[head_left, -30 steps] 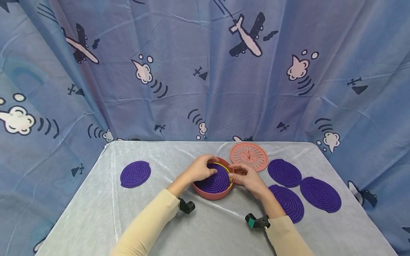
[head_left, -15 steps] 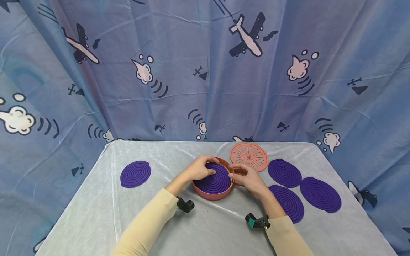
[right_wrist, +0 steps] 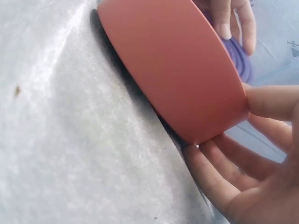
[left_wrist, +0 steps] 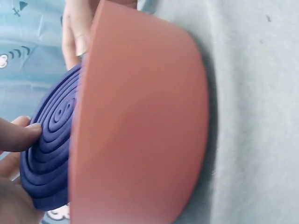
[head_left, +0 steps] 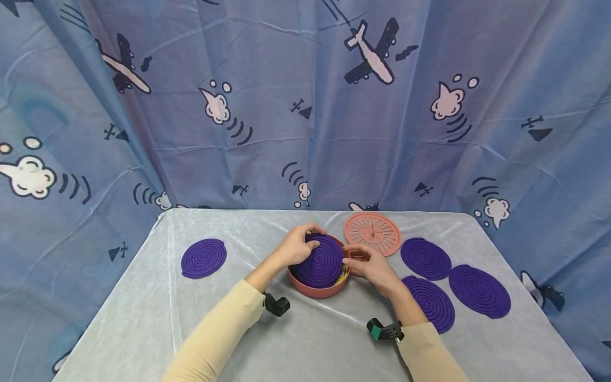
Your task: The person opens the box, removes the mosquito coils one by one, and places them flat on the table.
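A round purple spiral coaster [head_left: 319, 262] is tilted up out of a reddish-orange bowl [head_left: 317, 292] in the head view. My left hand [head_left: 297, 245] pinches its upper left edge, thumb on the ridged face, as the left wrist view shows on the coaster [left_wrist: 51, 135]. My right hand [head_left: 365, 263] grips the right side of the bowl; in the right wrist view its thumb is at the rim of the bowl [right_wrist: 177, 65] and the other fingers lie against the wall. Something yellow [head_left: 342, 276] shows inside, mostly hidden under the coaster.
Several more purple spiral coasters lie flat on the grey cloth-covered table [head_left: 153, 329]: one coaster [head_left: 203, 258] at left, others, such as this coaster [head_left: 479, 291], at right. A coral slotted disc [head_left: 373, 233] lies behind the bowl. A blue patterned curtain [head_left: 267, 106] hangs at the back.
My left hand has risen slightly, lifting and tilting the coaster higher out of the bowl. More yellow shows at the lower right inside. The right hand keeps its place on the bowl.
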`<state>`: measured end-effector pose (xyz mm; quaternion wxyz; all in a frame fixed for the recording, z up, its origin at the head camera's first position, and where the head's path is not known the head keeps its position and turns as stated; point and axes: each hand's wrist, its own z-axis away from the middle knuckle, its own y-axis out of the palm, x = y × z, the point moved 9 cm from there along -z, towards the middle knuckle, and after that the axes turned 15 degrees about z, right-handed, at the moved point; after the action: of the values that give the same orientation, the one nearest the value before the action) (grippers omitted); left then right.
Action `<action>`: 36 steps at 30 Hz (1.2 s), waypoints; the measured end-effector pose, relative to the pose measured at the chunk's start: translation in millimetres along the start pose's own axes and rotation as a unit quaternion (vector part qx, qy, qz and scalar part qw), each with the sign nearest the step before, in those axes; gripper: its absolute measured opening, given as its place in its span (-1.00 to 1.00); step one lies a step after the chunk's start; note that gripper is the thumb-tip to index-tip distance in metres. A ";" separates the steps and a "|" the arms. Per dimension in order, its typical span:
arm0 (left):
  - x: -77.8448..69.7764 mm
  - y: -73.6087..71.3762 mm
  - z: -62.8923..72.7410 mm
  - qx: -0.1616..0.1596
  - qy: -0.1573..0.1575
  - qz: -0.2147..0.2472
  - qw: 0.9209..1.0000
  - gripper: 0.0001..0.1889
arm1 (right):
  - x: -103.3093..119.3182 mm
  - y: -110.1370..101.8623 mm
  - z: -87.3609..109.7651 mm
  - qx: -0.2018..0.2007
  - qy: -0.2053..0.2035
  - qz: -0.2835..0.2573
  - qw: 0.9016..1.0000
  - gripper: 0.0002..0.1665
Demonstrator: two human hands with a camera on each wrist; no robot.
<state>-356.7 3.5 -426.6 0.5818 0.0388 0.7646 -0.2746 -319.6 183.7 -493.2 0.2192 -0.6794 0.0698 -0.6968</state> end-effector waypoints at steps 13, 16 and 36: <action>-17.6 -34.2 0.3 -0.037 0.019 0.004 0.999 -0.70 | 3.7 -3.5 0.8 0.005 -0.009 -0.004 1.000 -0.45; -20.7 -43.0 3.7 -0.044 0.020 0.003 0.999 -0.70 | 3.6 -3.7 0.8 0.008 -0.011 -0.001 1.000 -0.45; -9.6 -102.5 36.1 -0.090 -0.015 -0.013 0.996 -0.69 | -0.8 -1.5 0.9 -0.003 0.008 0.001 1.000 -0.49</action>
<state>-361.2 -97.5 -385.7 0.5909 -0.0280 0.7775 -0.2132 -319.1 185.6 -493.3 0.2173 -0.6744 0.0737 -0.7018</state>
